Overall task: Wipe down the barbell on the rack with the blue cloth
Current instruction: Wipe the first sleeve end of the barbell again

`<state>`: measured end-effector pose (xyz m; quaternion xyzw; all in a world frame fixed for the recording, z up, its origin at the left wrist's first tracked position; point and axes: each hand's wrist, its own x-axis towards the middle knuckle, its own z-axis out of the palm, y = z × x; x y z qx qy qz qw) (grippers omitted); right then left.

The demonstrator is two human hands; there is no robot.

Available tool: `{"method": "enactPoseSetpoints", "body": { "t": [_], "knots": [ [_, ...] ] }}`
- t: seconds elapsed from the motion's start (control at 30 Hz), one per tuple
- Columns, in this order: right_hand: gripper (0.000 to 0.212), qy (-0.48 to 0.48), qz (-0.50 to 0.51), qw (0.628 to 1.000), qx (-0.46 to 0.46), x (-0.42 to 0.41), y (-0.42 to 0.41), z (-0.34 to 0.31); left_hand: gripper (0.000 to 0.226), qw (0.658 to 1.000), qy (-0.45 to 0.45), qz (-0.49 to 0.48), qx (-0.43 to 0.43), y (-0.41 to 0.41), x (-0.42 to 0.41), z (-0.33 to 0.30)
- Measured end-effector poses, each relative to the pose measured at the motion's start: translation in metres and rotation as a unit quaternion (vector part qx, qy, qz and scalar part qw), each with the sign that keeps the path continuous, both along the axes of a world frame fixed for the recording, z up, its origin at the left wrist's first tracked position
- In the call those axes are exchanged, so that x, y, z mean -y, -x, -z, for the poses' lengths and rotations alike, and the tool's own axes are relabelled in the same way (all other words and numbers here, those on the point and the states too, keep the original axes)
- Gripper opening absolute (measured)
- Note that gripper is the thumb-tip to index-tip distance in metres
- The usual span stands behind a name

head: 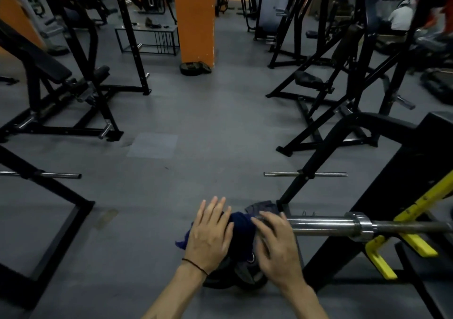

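Observation:
The chrome barbell (326, 225) lies level across the lower right, resting on yellow hooks (414, 241) of a black rack (402, 171). A dark blue cloth (241, 228) is draped over the bar's left sleeve end. My left hand (210, 233) lies on the cloth's left side with its fingers straight and spread. My right hand (277, 240) rests over the cloth and the sleeve, fingers extended and slightly blurred. The bar's tip is hidden under the cloth.
A black weight plate (235, 277) lies on the grey floor under my hands. Chrome plate pegs (306, 174) stick out from the rack frame. Black benches and machines (61, 81) stand left and right, an orange pillar (196, 19) behind.

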<state>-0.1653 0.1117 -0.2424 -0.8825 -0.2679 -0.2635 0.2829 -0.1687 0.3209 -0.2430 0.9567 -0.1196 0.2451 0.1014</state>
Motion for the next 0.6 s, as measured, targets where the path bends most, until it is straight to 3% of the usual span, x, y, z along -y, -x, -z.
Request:
{"method": "enactPoseSetpoints", "body": {
  "t": [0.17,0.33,0.4,0.47,0.5,0.53,0.6],
  "knots": [
    [0.078,0.199,0.046,0.979,-0.021,0.06,-0.037,0.018,0.054,0.996,-0.04,-0.041,-0.068,-0.015,0.057,0.003],
    [0.056,0.206,-0.016,0.978,0.026,0.065,-0.065,0.007,0.055,0.998,-0.048,0.001,-0.046,-0.006,0.031,0.017],
    [0.071,0.256,-0.037,0.96,-0.109,0.064,-0.078,-0.024,0.055,0.999,-0.018,-0.033,-0.024,-0.006,0.008,0.019],
    [0.076,0.291,-0.048,0.903,-0.312,0.06,-0.091,-0.052,0.051,0.997,0.001,-0.073,-0.015,-0.008,0.003,0.016],
    [0.075,0.295,-0.06,0.882,-0.362,0.058,-0.095,-0.057,0.047,0.996,0.003,-0.093,-0.011,-0.011,0.01,0.013],
    [0.075,0.292,-0.066,0.878,-0.372,0.057,-0.097,-0.057,0.043,0.994,0.001,-0.106,-0.008,-0.015,0.024,0.011],
    [0.077,0.27,-0.045,0.906,-0.324,0.058,-0.093,-0.049,0.037,0.996,0.001,-0.086,-0.014,-0.019,0.064,0.01]
  ]
}}
